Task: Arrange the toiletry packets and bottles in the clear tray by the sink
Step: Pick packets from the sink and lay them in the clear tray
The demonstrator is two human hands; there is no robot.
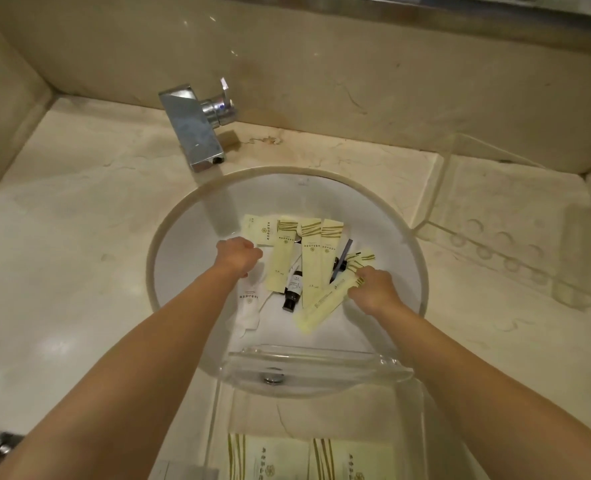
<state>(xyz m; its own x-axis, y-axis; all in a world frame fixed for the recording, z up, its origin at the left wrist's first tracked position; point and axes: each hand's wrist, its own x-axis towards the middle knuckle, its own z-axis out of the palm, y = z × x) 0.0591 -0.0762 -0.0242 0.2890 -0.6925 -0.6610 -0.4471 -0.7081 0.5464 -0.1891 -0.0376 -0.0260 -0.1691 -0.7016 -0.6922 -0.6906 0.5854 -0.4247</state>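
Nearest the camera, a clear tray (316, 362) spans the sink's front edge, its curved lip over the drain (272, 377); two cream packets (270, 459) show through it at the bottom of the view.

In the sink basin (183, 244) lies a loose pile of toiletries. The right hand (373, 289) has its fingers curled onto the upper end of a long cream packet (325, 301), which runs diagonally down-left from the fingertips. A second packet (361, 258) lies just above the knuckles, beside a dark flat strip (342, 259). The left hand (237, 254) is curled into a fist above a white packet (249, 299); whether it holds anything cannot be told. Between the hands lie a dark bottle (292, 289) and upright cream sachets (311, 258).

Farther back, the chrome faucet (193, 129) overhangs the basin. A second clear tray (515, 230) rests on the marble counter (62, 209) at far right.
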